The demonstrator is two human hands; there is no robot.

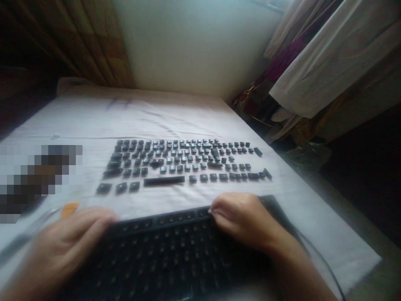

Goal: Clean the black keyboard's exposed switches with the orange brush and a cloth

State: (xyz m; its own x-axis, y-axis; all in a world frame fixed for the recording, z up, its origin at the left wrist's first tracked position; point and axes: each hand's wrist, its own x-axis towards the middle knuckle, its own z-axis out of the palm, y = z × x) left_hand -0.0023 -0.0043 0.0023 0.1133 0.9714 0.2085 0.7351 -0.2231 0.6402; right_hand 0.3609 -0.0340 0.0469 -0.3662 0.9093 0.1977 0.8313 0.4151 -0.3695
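Note:
A black keyboard base (pixel 169 255) with its keycaps off lies tilted at the bottom, bare rows of small key stems showing. My left hand (pixel 78 234) is closed around its upper left corner, fingers partly hidden and blurred. My right hand (pixel 239 217) grips its far edge, right of the middle, fingers curled. Just beyond, the loose black keycaps (pixel 169 159) stand in rows on the white sheet, laid out like a keyboard. The long space bar (pixel 164 180) lies in the nearest row.
A white sheet (pixel 194 119) covers the surface. An orange item (pixel 69 209) and a blurred slim object lie by my left hand. The keyboard's cable (pixel 326 261) trails right. Curtains (pixel 87 37) hang at left; cloths (pixel 326 62) hang at right.

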